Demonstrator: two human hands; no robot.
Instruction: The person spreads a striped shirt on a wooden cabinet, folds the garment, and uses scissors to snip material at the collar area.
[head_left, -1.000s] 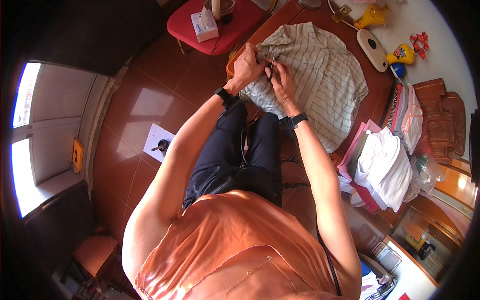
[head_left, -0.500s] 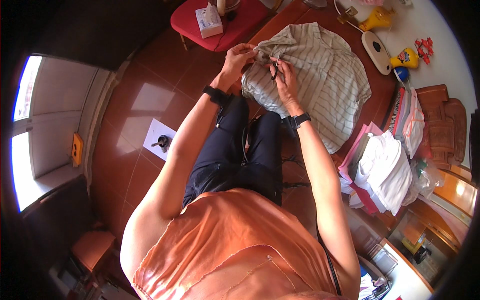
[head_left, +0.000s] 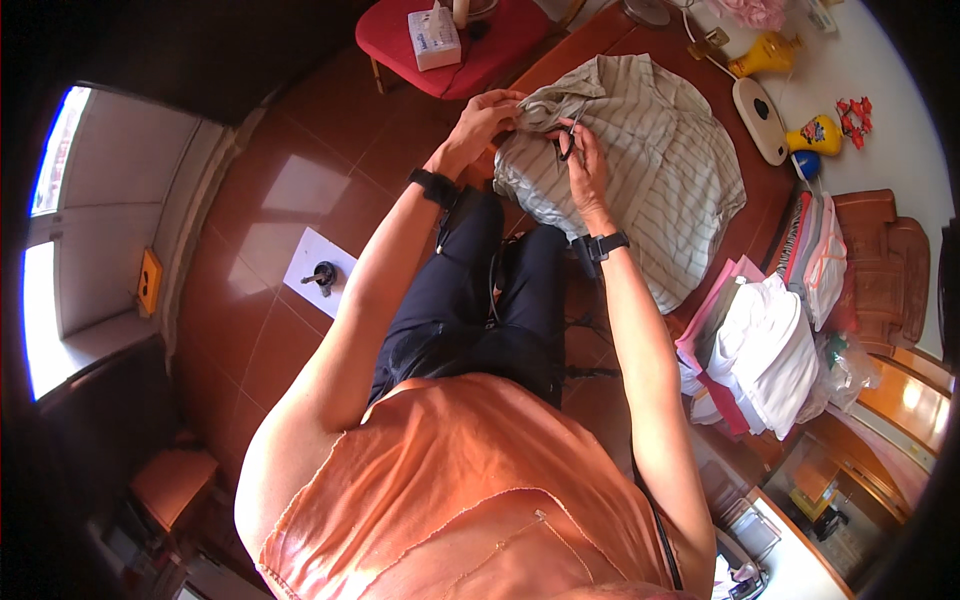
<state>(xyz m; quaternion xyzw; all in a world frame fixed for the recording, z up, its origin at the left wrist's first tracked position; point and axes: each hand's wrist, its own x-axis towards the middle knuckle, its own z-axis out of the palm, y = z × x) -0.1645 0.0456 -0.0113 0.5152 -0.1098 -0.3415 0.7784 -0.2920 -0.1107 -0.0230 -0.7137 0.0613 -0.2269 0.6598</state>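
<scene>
A left hand [head_left: 487, 118] pinches the edge of a striped shirt [head_left: 650, 170] while the right hand [head_left: 585, 165] grips small scissors [head_left: 566, 146] against it.

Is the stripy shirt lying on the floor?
No, the striped shirt lies on the brown table, with both hands, left hand and right hand, on its edge.
</scene>
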